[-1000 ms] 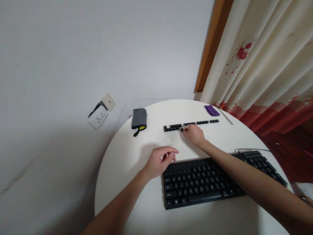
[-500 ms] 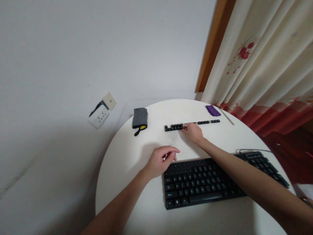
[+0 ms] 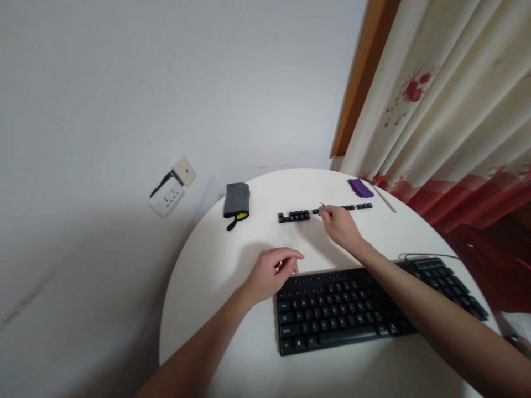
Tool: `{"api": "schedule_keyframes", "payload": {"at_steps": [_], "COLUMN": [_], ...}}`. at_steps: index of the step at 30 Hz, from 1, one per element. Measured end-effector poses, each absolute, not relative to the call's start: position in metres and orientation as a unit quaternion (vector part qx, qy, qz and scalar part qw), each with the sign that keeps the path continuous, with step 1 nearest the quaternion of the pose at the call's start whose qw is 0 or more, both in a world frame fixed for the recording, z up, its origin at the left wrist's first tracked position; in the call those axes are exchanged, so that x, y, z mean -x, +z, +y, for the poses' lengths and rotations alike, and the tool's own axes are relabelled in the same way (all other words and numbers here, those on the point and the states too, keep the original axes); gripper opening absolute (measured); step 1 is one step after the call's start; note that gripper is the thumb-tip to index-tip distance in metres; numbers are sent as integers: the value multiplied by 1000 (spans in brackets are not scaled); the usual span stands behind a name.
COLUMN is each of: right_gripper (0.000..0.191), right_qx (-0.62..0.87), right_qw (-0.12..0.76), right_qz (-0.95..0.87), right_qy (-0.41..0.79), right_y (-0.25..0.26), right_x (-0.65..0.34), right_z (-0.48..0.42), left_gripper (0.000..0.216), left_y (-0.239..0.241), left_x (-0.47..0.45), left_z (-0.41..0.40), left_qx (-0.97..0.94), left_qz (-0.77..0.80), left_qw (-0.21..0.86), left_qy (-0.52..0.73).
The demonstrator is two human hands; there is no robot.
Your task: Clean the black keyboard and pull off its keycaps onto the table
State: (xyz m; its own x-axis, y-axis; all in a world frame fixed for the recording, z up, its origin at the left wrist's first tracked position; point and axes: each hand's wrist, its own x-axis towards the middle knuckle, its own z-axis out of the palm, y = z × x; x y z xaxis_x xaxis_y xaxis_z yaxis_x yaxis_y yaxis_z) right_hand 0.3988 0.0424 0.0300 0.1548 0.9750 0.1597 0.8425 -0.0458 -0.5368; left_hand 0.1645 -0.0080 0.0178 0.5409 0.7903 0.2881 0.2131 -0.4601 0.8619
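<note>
My right hand [image 3: 338, 222] is above the row of loose black keycaps [image 3: 294, 216] at the back of the table. Its fingers are pinched on a small metal wire tool [image 3: 322, 204], of which only a pale tip shows. Part of the keycap row is hidden behind this hand. My left hand [image 3: 269, 272] is by the upper left corner of the black keyboard [image 3: 332, 309], fingers loosely bent and apart, with nothing seen in them. Bare key sockets show along the keyboard's top edge. My right forearm crosses over the keyboard's right part.
On the white round table [image 3: 199, 309], a grey folded cloth pouch [image 3: 237, 200] with a black loop sits at the back left. A purple cloth [image 3: 360, 188] and a thin pale stick [image 3: 385, 198] lie back right. The wall and curtain [image 3: 448, 127] border the table.
My right hand has moved a little to the right along the keycap row and uncovered the double-row group of keycaps at the left. The left hand has stayed in place.
</note>
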Motion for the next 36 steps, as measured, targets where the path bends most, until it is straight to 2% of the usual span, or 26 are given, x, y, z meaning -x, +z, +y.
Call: {"api": "schedule_keyframes", "payload": {"at_steps": [4,7,11,14,19,36], "right_gripper": [46,47,47,37,33,26], "right_qx": [632,634,660,660,645,625], "right_qw": [441,477,471,470,425,384], "right_qz": [-611,-582,-543,-531,-558,-608], "right_qy": [182,177,218,250,303,303], "right_y": [49,58,55,43,30,27], "right_x": [-418,-428,-432,-429,-420,-401], "right_z": [5,-29,-64,-76,-85,-95], "left_gripper": [21,22,22,22,21,20], "left_y": [19,19,17,15,11,12], "left_x": [-166,-166,-167,-168,-168,-169], "left_z": [-9,-10,-11,-10,-8,-7], "left_qx": [-784,-791,-798,-803,-806,-813], "left_qz": [327,327,328,330,339,345], "left_qw": [395,392,391,389,382,374], "left_qy": [349,338,320,308,298,283]}}
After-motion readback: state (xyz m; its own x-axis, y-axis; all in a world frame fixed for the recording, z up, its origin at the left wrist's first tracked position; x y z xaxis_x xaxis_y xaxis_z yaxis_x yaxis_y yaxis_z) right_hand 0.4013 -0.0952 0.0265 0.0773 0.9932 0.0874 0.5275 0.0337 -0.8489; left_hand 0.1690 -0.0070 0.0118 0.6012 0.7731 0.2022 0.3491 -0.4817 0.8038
